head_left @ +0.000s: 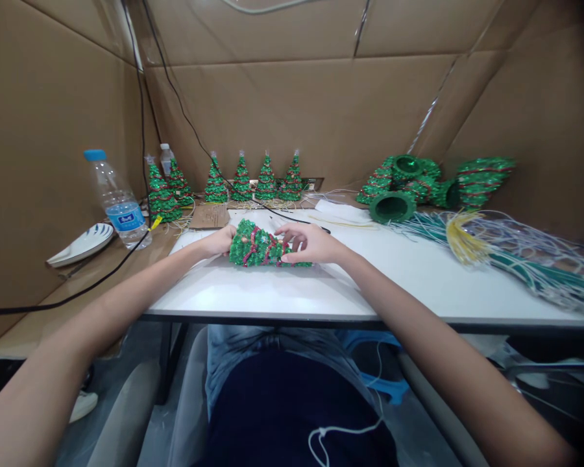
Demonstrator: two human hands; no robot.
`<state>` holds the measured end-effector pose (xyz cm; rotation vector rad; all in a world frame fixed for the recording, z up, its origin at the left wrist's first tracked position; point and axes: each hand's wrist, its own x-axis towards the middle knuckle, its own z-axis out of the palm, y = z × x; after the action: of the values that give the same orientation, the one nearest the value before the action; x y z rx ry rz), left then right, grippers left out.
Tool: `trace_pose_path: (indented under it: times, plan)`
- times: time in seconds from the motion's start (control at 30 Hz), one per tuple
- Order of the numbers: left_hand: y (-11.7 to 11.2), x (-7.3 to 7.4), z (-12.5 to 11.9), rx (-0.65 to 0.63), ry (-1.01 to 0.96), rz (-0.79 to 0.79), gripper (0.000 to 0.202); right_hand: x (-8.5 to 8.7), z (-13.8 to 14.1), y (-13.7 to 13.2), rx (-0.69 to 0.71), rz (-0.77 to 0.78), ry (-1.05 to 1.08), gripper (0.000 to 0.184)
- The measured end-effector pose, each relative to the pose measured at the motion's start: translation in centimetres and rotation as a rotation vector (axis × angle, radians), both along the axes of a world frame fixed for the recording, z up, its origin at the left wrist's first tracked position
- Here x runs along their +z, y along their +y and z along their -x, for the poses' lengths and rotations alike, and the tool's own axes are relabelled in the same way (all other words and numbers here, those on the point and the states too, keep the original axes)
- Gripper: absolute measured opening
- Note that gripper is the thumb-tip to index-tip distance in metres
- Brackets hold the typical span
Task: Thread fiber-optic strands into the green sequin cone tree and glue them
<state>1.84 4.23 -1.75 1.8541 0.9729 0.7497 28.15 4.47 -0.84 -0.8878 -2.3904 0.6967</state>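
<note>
A small green tinsel Christmas tree point(255, 246) lies on its side over the white tabletop, its wide base to the left and its tip to the right. Red garland and little ornaments wind round it. My left hand point(219, 242) is closed at the base, with its fingertips partly hidden behind the tree. Over the narrower half hovers my right hand point(316, 243), fingers curved and apart, the thumb close to or touching the tinsel. The tip is partly covered by this hand.
Several finished-looking trees point(242, 178) stand along the back. More trees with hollow bases point(393, 207) are heaped at back right, beside bundled wires point(467, 240). A water bottle point(126, 214) and a white dish point(85, 245) sit left. A black cable point(102, 279) crosses the left side.
</note>
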Motion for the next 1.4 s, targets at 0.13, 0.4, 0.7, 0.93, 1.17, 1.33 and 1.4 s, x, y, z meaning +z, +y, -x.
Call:
trace_pose_path:
  times: [0.13,0.4,0.7,0.93,1.17,1.33,1.4]
  plan:
    - [-0.07,0.06,-0.1,0.001,-0.002,-0.002,0.039,-0.02,0.0,-0.05,0.001,0.001,-0.002,0.062]
    - [-0.14,0.03,-0.04,-0.006,-0.004,0.005,0.035,0.09,-0.04,-0.09,-0.001,-0.011,0.003,0.061]
    - [0.04,0.23,0.08,0.021,-0.002,0.036,0.037,-0.16,0.01,0.16,0.003,0.028,0.037,0.06]
    - [0.26,0.28,0.29,0.044,-0.003,0.049,0.026,-0.25,0.02,0.29,0.015,0.028,0.043,0.058]
    - [0.36,0.26,0.37,0.054,0.011,0.067,0.031,0.05,0.17,-0.04,0.006,0.046,0.041,0.056]
    - [0.45,0.14,0.35,0.061,0.011,0.068,0.034,-0.05,0.15,0.1,0.002,0.044,0.043,0.058]
    - [0.56,0.02,0.37,0.064,0.009,0.067,0.034,-0.1,0.14,0.15,0.002,0.042,0.043,0.059]
